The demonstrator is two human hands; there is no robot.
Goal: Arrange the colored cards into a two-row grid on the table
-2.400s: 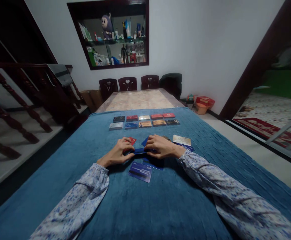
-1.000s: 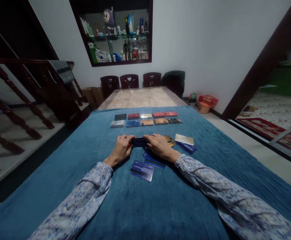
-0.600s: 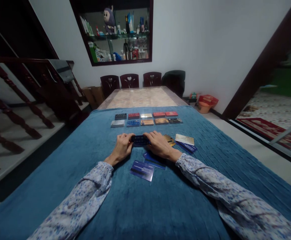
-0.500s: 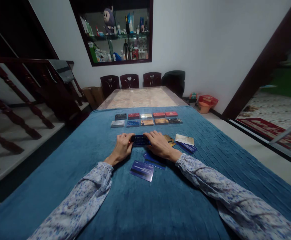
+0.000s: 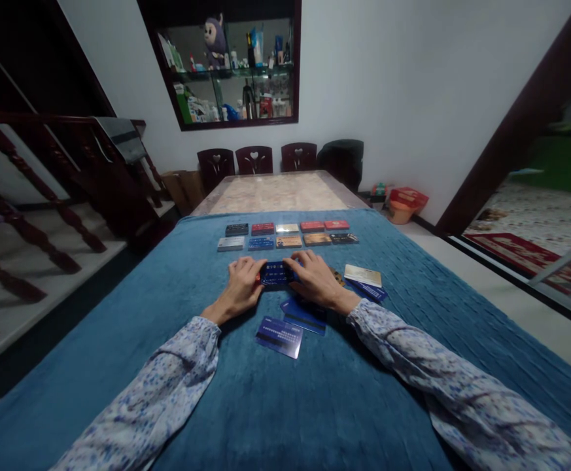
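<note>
Between my two hands is a dark blue stack of cards (image 5: 275,273), its printed face tilted toward me. My left hand (image 5: 240,286) grips its left end with thumb and fingers. At the right end, my right hand (image 5: 313,277) has its fingers closed on it. Below my right hand lie overlapping blue cards (image 5: 305,317), and nearer to me is a purple-blue card (image 5: 279,337). A gold card (image 5: 337,276) is partly hidden behind my right hand. Right of it, a pale gold card (image 5: 362,275) overlaps a blue card (image 5: 374,291).
Farther up the blue cloth (image 5: 191,386) stand two rows of small card stacks, among them a white stack (image 5: 231,243) and an orange one (image 5: 288,242). Beyond is the bare marble-patterned tabletop (image 5: 275,193), with dark chairs (image 5: 254,159) behind it.
The stack in my hands has tipped so that more of its printed face shows. My right hand has shifted slightly, covering more of the gold card. The cards on the cloth stay put.
</note>
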